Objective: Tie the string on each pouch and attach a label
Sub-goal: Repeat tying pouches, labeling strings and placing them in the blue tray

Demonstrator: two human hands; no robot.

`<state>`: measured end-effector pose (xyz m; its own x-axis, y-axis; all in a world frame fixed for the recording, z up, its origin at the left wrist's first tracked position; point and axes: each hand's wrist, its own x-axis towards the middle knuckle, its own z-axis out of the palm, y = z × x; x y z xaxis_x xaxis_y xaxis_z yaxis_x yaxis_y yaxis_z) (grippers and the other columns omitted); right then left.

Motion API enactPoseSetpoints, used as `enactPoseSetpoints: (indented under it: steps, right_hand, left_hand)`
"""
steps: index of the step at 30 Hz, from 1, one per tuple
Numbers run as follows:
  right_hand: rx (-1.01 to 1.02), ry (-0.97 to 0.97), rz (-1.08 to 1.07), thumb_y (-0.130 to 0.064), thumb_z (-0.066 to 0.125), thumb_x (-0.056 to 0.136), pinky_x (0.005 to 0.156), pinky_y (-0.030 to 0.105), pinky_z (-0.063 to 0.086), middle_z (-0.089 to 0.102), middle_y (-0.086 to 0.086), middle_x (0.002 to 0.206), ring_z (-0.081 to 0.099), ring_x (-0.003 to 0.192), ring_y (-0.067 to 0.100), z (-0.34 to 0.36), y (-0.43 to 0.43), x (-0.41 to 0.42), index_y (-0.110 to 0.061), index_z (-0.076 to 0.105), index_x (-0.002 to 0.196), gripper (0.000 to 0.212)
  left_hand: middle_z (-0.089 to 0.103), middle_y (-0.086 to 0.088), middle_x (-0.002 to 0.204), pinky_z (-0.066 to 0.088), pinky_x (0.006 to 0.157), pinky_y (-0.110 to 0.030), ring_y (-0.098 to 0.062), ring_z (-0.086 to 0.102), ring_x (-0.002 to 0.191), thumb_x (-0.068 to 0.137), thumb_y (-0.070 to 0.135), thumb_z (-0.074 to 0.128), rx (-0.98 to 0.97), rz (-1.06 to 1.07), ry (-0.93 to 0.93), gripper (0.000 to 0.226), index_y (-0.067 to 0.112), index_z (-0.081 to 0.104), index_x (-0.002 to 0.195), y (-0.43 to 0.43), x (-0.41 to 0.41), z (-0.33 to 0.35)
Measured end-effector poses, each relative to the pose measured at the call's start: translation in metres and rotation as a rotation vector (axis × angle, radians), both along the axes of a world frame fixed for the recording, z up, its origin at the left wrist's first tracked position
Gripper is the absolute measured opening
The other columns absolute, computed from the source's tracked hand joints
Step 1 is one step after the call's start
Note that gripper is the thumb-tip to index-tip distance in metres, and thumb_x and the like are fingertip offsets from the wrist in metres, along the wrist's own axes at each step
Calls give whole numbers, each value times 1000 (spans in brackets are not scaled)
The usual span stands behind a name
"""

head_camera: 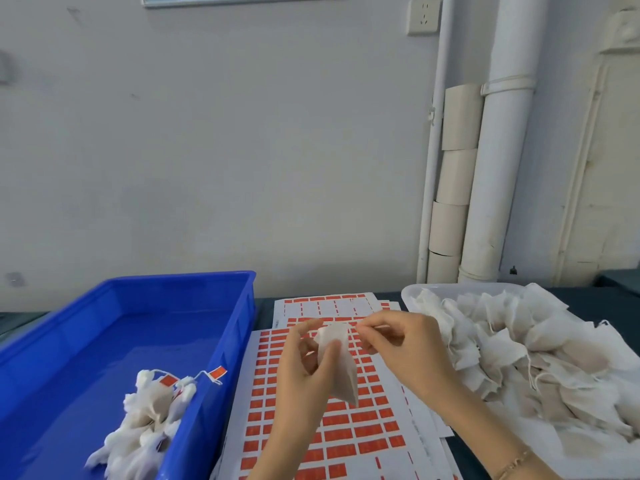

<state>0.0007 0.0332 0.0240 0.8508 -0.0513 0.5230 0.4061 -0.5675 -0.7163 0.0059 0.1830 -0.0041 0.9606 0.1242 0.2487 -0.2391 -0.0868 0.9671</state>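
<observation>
The left hand is gripping a pouch near its top, thumb pressing on the front and fingers curling behind. The right hand is pinching the pouch's upper right corner between thumb and fingertips. The pouch is hanging between both hands, above the label sheets. Labelled pouches are lying in the blue bin to the left. A pile of plain pouches is filling the white tray on the right.
</observation>
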Motion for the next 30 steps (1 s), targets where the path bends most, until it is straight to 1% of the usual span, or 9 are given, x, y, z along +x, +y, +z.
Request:
enactPoseSetpoints:
  steps: [3,7,9,12,15,19,22,25,30]
  right_hand:
    - [-238,17,20,-30,63,88,84,6,45,67,-11,109,64,94,2,-8,3,4,-22,68,108,22]
    - [-407,-42,28,-34,55,93,89,-3,33,62,-10,121,58,107,2,-22,10,2,-24,61,116,26]
    - [-381,-78,22,-33,55,93,89,-1,35,63,-10,117,57,101,-1,-25,13,1,-24,61,113,22]
    - [-288,-156,-29,-27,58,92,83,2,41,65,-8,108,58,91,0,-25,16,1,-21,63,104,14]
    - [-248,-218,-74,-22,61,90,80,4,41,68,-3,104,60,86,4,-21,18,4,-16,64,100,12]
    - [-254,-292,-129,-16,69,84,77,7,38,70,5,99,61,81,9,-14,18,8,-10,66,96,14]
    - [-227,-316,-130,-19,66,85,77,7,40,69,4,99,62,82,10,-13,20,9,-11,65,96,14]
    - [-136,-213,-143,-26,61,90,80,9,46,66,-1,106,62,89,8,-11,12,11,-15,61,102,16]
    - [-369,110,-88,-49,45,92,97,14,44,56,-17,120,57,104,1,-38,3,-6,-31,50,111,27]
  left_hand:
    - [66,13,91,49,57,-12,-13,65,82,88,39,61,16,-56,106,7,33,59,92,1,-2,-4]
    - [66,0,65,45,51,-17,-11,61,57,88,34,63,-175,-163,253,21,21,71,73,-3,-8,-2]
    - [67,3,64,45,57,-17,-12,61,65,90,25,61,-249,-198,252,25,18,72,68,-4,-11,-2]
    - [69,11,68,45,68,-21,-16,61,81,92,29,57,-181,-220,232,21,21,67,76,-2,-15,-7]
    - [70,6,71,48,79,-30,-18,61,83,92,30,54,-156,-276,235,22,18,67,79,1,-19,-11]
    - [69,-5,69,51,63,-24,-15,63,63,86,30,53,-181,-363,258,26,8,65,82,0,-24,-13]
    - [68,-6,65,49,57,-22,-14,63,55,85,35,54,-210,-386,388,30,13,70,74,2,-27,-17]
    - [65,-11,69,50,65,-27,-19,60,62,73,39,57,-197,-423,360,33,12,76,77,9,-28,-24]
    - [75,-6,89,57,62,-26,-20,72,77,71,28,61,-510,-390,230,27,18,79,87,26,-26,-24]
